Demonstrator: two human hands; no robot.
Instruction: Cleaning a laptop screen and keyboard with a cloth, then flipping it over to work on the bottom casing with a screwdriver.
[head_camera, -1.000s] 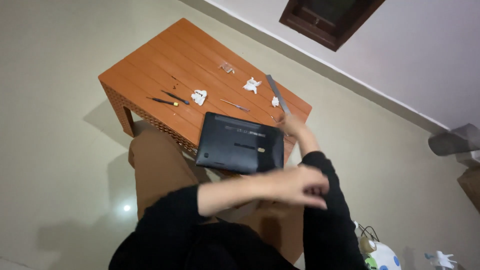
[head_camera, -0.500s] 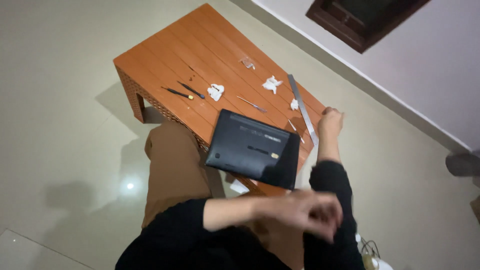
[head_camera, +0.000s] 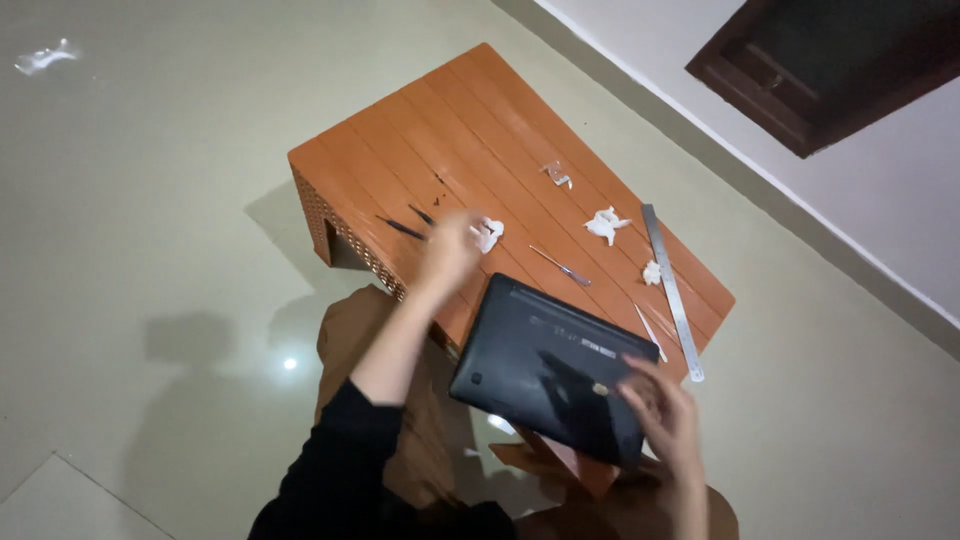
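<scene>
Laptop (head_camera: 550, 375), frame centre: rigid, smooth, breakable; best gripped by edges. Right hand (head_camera: 665, 415) laid open on it. Left hand (head_camera: 450, 250) blurred, grip not discernible, beside tissue (head_camera: 490, 233).

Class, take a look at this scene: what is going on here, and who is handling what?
A person sits at a low orange wooden table with a black laptop lying closed, underside up, at its near edge. The right hand rests on the laptop's near corner. The left hand, blurred, reaches toward a crumpled white tissue and small dark tools. A metal ruler, a thin screwdriver and more white scraps lie further along the tabletop.
</scene>
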